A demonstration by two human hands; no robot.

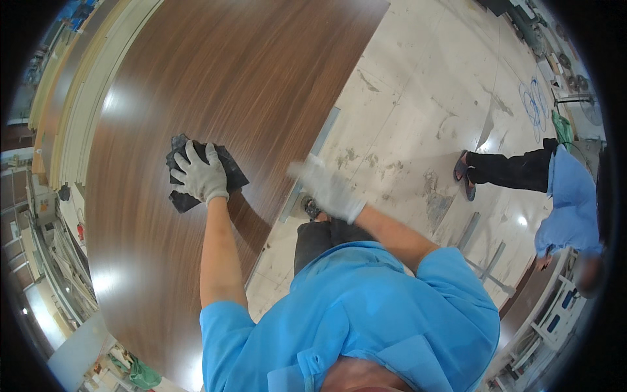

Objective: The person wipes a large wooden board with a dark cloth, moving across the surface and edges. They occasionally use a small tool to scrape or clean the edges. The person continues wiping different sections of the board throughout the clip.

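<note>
My left hand [199, 175], in a light grey work glove, presses a crumpled black cloth [228, 171] flat against a large glossy dark brown wood-grain panel [215, 72]. My right hand [326, 189], also gloved, is blurred by motion beside the panel's right edge, above the floor; its fingers look spread with nothing in them. My blue shirt [366, 313] fills the lower middle of the view.
A pale, stained concrete floor [424, 98] lies to the right of the panel. Another person in blue top and dark trousers [562, 196] bends over at the right, one foot in a sandal. A metal strip [313, 157] lies along the panel edge. More boards lean at far left.
</note>
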